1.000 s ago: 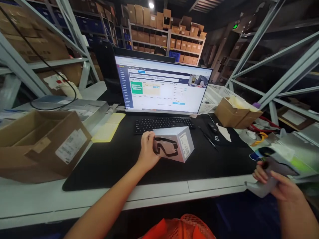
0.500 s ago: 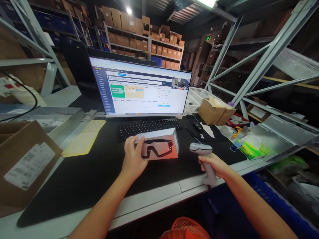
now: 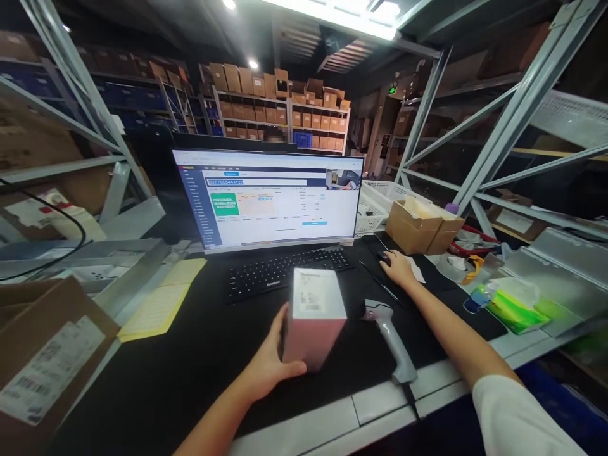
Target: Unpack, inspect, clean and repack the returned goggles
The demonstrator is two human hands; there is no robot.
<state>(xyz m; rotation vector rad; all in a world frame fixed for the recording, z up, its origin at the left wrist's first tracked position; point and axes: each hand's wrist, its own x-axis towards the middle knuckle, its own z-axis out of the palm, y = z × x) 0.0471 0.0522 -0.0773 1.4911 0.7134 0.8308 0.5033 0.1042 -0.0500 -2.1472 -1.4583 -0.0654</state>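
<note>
My left hand (image 3: 272,364) grips a glasses box (image 3: 316,335) by its side, thumb across the near face. The box stands with a white, labelled face turned up and a pinkish face toward me. At the right, my right hand (image 3: 398,266) rests over a black computer mouse (image 3: 384,257), its fingers curled on it. Between the two arms a grey barcode scanner (image 3: 390,335) lies on the black desk mat (image 3: 199,367), its cable hanging over the desk's front edge. Behind the box is a black keyboard (image 3: 266,277).
A lit monitor (image 3: 270,209) stands at the back. On the left are a cardboard box (image 3: 52,354) and yellow paper sheets (image 3: 164,301). An open carton (image 3: 413,225), a green tissue pack (image 3: 517,307) and a small bottle (image 3: 479,297) sit on the right.
My right hand has put down the scanner and moved forward onto the mouse. My left hand has turned the glasses box, so its labelled face now points up. Text on the monitor has changed.
</note>
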